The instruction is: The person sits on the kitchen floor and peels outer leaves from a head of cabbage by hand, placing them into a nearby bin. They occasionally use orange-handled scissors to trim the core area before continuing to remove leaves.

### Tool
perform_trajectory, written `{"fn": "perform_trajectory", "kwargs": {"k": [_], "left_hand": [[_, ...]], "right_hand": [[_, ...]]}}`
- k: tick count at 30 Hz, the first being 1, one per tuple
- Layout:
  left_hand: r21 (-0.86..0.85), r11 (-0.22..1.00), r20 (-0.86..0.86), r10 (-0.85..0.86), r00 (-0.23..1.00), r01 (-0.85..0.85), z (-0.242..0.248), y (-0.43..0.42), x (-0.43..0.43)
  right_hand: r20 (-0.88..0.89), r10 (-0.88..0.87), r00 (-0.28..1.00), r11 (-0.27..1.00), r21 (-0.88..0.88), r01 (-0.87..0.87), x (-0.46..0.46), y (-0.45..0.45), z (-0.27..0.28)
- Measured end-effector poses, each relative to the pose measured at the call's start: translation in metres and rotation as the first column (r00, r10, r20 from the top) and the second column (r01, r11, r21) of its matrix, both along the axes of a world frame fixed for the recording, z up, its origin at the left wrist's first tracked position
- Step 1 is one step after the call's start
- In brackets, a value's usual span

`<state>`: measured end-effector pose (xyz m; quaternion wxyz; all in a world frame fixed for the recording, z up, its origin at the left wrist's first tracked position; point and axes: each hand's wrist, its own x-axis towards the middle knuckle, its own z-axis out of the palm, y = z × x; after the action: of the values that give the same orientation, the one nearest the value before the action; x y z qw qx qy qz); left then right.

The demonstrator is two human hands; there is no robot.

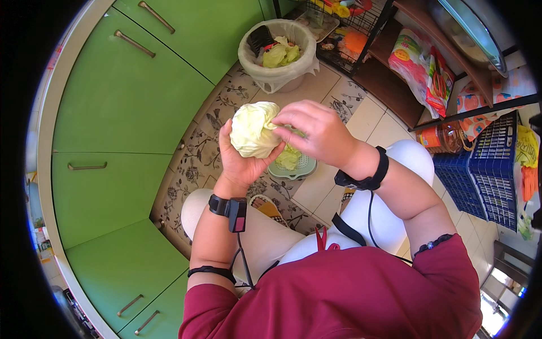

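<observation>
A pale green head of cabbage [253,130] rests in my left hand [238,167], with the fingers and thumb cupped around it from below. My right hand [319,131] is at the head's right side, its thumb and fingertips pinching the edge of a cabbage leaf [270,123]. Beneath my hands, on the floor, is a light green plastic colander [305,168] holding loose cabbage leaves [289,158]. My right hand and the cabbage head hide part of the colander.
Ahead stands a lined trash bin [275,78] with discarded leaves in it. Green cabinets [123,97] run along the left. A brown shelf [385,89] with bagged goods and blue plastic crates [487,173] are on the right. My knees flank the colander.
</observation>
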<state>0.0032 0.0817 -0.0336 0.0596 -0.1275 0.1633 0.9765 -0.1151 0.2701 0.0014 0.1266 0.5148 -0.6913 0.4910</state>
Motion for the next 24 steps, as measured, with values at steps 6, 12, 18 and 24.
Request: {"fn": "perform_trajectory", "kwargs": {"k": [6, 12, 18, 24], "left_hand": [[-0.107, 0.994, 0.041, 0.025, 0.999, -0.021, 0.004, 0.007, -0.001], [-0.139, 0.99, 0.072, 0.012, 0.997, -0.002, 0.011, 0.005, -0.001], [0.02, 0.997, 0.054, -0.069, 0.996, 0.068, 0.005, -0.003, -0.001], [0.086, 0.987, 0.024, -0.139, 0.99, 0.136, -0.001, -0.006, 0.003]], "right_hand": [[-0.177, -0.054, 0.983, 0.998, -0.045, 0.046, 0.002, 0.001, 0.0], [-0.193, 0.039, 0.98, 0.998, -0.037, -0.047, -0.015, 0.01, 0.006], [0.119, 0.047, 0.992, 0.998, -0.047, -0.042, -0.023, 0.016, 0.012], [0.588, 0.11, 0.801, 0.994, -0.041, -0.106, -0.018, 0.015, 0.007]]}}
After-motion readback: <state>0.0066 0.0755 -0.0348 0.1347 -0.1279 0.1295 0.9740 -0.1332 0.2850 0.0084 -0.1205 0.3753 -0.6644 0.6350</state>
